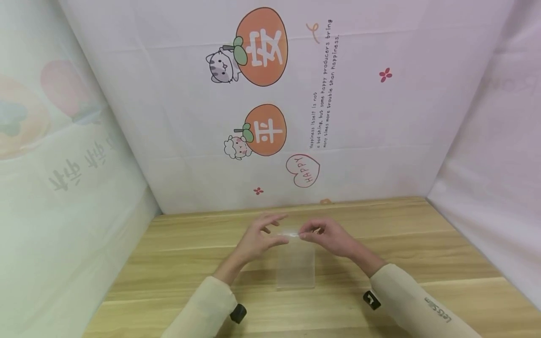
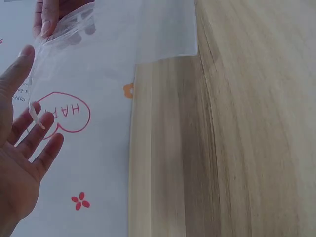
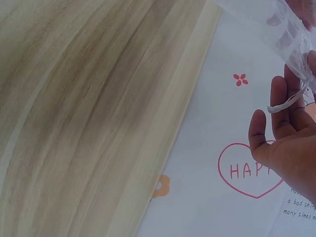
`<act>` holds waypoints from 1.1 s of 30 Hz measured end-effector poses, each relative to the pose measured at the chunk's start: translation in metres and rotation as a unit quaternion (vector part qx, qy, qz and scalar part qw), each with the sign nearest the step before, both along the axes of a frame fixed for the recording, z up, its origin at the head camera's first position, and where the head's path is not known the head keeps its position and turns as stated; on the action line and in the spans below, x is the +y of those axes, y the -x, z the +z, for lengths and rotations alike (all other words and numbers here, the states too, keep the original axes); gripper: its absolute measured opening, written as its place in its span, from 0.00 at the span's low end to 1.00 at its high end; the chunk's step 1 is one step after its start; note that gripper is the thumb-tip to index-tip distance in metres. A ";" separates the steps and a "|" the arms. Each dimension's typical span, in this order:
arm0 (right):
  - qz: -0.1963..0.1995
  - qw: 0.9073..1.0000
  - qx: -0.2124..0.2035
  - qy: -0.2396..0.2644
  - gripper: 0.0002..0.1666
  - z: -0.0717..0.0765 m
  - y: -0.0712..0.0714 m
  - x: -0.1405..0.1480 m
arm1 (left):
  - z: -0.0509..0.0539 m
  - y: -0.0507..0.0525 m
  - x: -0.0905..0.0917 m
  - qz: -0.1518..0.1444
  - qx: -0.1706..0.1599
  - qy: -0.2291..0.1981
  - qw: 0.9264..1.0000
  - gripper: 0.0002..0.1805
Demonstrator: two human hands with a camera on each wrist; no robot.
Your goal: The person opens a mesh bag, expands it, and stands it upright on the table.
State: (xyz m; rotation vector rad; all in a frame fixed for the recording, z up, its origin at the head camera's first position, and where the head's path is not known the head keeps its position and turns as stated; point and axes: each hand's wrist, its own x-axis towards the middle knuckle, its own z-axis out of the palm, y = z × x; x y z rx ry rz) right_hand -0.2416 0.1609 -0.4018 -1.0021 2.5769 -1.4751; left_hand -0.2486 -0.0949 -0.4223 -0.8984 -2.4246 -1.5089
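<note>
A translucent drawstring bag [image 1: 296,267] hangs over the table, its gathered top between the two hands. My right hand [image 1: 330,237] pinches the top edge at the right corner, and a white cord [image 3: 289,103] trails across its fingers in the right wrist view. On the other side, my left hand [image 1: 258,238] has its fingers spread, with the thumb close to the bag's top left edge. A loose cord end [image 2: 35,116] dangles by the left fingers in the left wrist view. Whether the left thumb touches the bag, I cannot tell.
Below the hands lies a wooden table [image 1: 190,267]. White printed cloth [image 1: 177,117] rises at the table's far edge, and more cloth hangs on the left [image 1: 63,211] and right [image 1: 494,155]. Black bands [image 1: 238,313] show at both sleeves.
</note>
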 end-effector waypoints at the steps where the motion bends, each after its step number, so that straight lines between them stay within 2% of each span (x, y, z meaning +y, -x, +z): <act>1: 0.003 1.000 0.002 0.001 0.04 0.000 0.000 0.000 | -0.001 0.000 0.002 -0.009 0.001 0.003 1.000 0.32; 7: 0.010 1.000 0.009 0.006 0.05 -0.002 -0.001 -0.003 | -0.003 -0.003 0.009 -0.035 -0.001 -0.021 0.999 0.20; 21: 0.009 1.000 0.011 -0.002 0.05 -0.005 0.000 -0.003 | -0.008 -0.003 0.006 -0.039 -0.004 -0.029 0.999 0.06; 27: 0.011 1.000 0.001 -0.003 0.05 -0.006 0.001 -0.003 | -0.007 -0.004 0.006 -0.034 -0.017 -0.024 0.999 0.05; 33: 0.005 1.000 0.002 -0.008 0.04 -0.007 0.001 -0.001 | -0.006 -0.004 0.006 -0.022 -0.017 -0.013 1.000 0.05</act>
